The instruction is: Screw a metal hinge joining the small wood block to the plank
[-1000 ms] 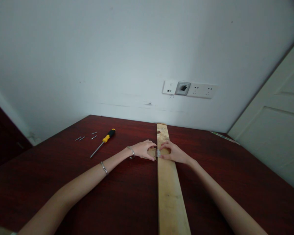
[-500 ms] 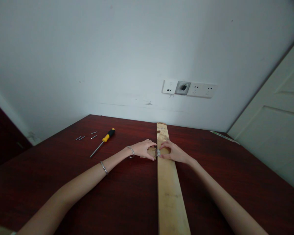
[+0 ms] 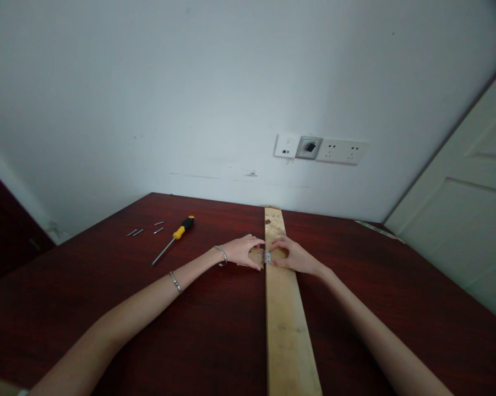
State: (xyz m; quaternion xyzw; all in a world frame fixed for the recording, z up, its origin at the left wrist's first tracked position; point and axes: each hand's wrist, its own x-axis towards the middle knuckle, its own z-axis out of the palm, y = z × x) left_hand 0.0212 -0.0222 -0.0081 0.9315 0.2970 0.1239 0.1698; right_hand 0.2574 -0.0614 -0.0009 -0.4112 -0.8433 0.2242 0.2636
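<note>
Forearms reach forward from the bottom edge, over a dark red bench (image 3: pixel 169 330), with two thin bracelets (image 3: pixel 175 281) on the left arm. A long pale plank (image 3: pixel 287 324) lies on the bench and runs straight away towards the wall, where its far end stops.

About two thirds of the way along the plank, both hands meet at its left edge. The left hand (image 3: pixel 241 251) comes in from the plank's left. The right hand (image 3: pixel 295 256) rests on the plank's top face. Each is closed to a narrow pinch, thumb and fingertips on a small metal hinge (image 3: pixel 267 257) set against that edge. A small pale piece of wood (image 3: pixel 256 255) shows under the left fingers, just left of the plank.

The work in hand looks like lining the hinge up on the edge. Any move from here would call for fine finger pressure, since the hinge appears loose.

Left of the plank and further off lie a yellow-handled screwdriver (image 3: pixel 174 240) and a few screws (image 3: pixel 137 232), well apart from the hands. Bare bench stretches on both sides of the plank. Beyond the plank's far end is a white wall with sockets (image 3: pixel 320 149), and far to its right, a door (image 3: pixel 466 220).
</note>
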